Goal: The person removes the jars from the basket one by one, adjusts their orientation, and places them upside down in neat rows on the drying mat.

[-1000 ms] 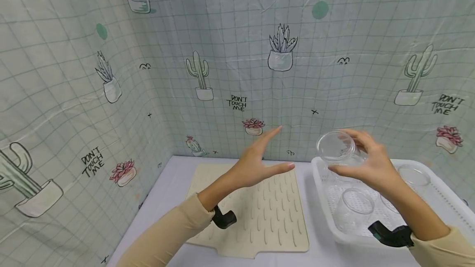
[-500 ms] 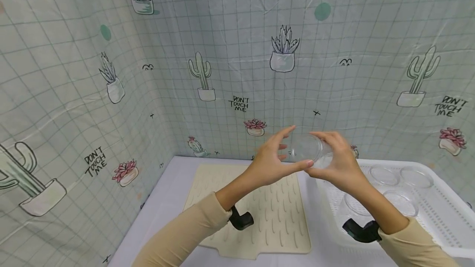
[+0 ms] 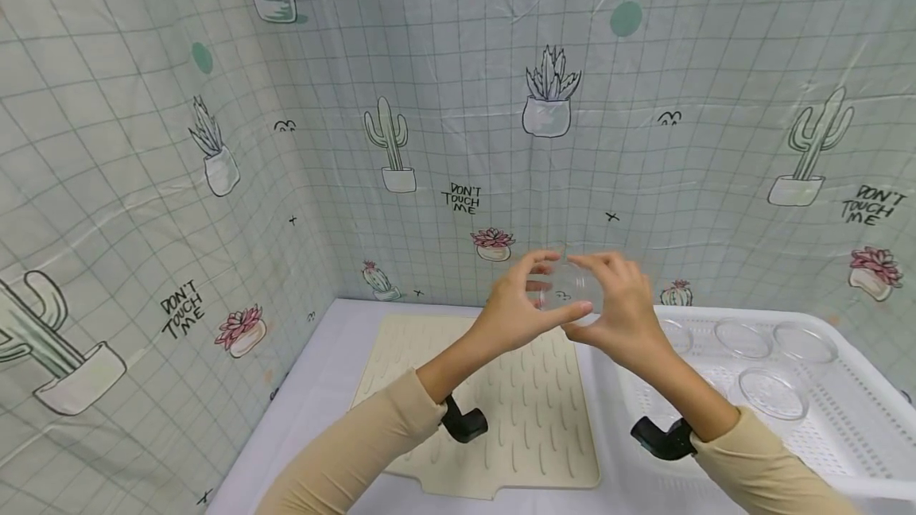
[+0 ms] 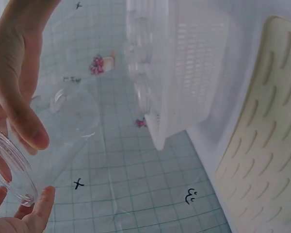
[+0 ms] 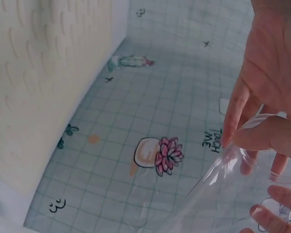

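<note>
A clear cup [image 3: 576, 286] is held tilted sideways between both hands, above the far right part of a cream mat. My right hand [image 3: 626, 304] grips its right side, thumb below and fingers above. From the left, the curled fingers of my left hand [image 3: 511, 304] reach round the rim end, and the thumb extends beneath it towards the right thumb. In the left wrist view, left fingertips [image 4: 47, 196] touch the thick clear rim [image 4: 17, 170]. Part of the see-through cup body is hard to make out.
The cream mat [image 3: 487, 412], with rows of raised ridges, lies on a white table. To its right stands a white perforated basket [image 3: 830, 420] with several clear cups [image 3: 773, 394] inside. Behind hangs a patterned curtain [image 3: 458, 102].
My right hand has carried the cup leftwards from above the basket, turning it on its side. My left hand has moved right, and its fingers have curled onto the rim.
</note>
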Demonstrator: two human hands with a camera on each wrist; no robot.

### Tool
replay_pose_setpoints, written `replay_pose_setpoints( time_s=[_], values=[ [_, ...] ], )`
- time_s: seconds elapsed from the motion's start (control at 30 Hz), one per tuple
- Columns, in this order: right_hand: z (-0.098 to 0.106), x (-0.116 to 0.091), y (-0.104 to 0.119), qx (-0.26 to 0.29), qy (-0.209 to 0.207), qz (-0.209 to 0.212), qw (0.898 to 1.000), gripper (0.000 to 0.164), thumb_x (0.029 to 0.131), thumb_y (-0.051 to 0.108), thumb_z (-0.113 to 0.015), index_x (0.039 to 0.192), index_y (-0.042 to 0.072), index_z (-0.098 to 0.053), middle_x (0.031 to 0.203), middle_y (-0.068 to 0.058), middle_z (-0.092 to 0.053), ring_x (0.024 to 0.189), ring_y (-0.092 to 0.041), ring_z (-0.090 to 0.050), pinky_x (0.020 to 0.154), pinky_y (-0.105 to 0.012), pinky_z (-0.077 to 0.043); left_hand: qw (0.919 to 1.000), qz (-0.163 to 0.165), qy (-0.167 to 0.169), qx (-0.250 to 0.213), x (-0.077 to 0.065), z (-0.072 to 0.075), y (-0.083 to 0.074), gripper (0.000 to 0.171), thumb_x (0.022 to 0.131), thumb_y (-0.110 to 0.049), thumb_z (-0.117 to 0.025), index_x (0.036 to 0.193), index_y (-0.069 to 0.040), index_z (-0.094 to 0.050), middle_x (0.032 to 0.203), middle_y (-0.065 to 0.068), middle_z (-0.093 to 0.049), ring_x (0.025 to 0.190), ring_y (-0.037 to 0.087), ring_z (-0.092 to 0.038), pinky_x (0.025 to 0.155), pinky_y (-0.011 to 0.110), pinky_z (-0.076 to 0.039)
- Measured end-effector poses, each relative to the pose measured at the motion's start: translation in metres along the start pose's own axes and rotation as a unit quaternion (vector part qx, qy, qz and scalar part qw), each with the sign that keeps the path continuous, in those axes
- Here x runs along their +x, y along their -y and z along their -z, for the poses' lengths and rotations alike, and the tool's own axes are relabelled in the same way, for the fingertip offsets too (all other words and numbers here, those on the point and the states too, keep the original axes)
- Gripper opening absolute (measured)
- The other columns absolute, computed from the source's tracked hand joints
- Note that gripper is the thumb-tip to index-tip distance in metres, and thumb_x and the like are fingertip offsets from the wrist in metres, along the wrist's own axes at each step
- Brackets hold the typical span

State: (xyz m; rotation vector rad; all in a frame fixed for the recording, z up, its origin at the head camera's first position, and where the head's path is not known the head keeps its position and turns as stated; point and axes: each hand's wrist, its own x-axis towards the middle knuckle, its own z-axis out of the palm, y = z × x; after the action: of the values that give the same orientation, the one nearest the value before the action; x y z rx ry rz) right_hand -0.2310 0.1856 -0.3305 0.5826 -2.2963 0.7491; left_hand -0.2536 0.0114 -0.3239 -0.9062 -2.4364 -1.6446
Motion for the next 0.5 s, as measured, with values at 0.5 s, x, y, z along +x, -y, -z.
replay_pose_setpoints(
  time_s=[0.5],
  values=[
    [-0.017,0.008,0.003,-0.016,0.028,0.027,0.999,0.084,0.046,0.017,-0.09,0.123,0.011,-0.055,0.11,-0.01,-0.052,0.099,-0.033,-0.044,0.081,-0.049,-0.03,0.9998,0.018,-0.004,-0.011,0.0,0.016,0.018,0.06,0.069,-0.047,-0.076,0.121,-0.028,-0.051,0.118,0.0,-0.054,0.102,0.023,-0.059,0.07,0.026,-0.052]
  ],
)
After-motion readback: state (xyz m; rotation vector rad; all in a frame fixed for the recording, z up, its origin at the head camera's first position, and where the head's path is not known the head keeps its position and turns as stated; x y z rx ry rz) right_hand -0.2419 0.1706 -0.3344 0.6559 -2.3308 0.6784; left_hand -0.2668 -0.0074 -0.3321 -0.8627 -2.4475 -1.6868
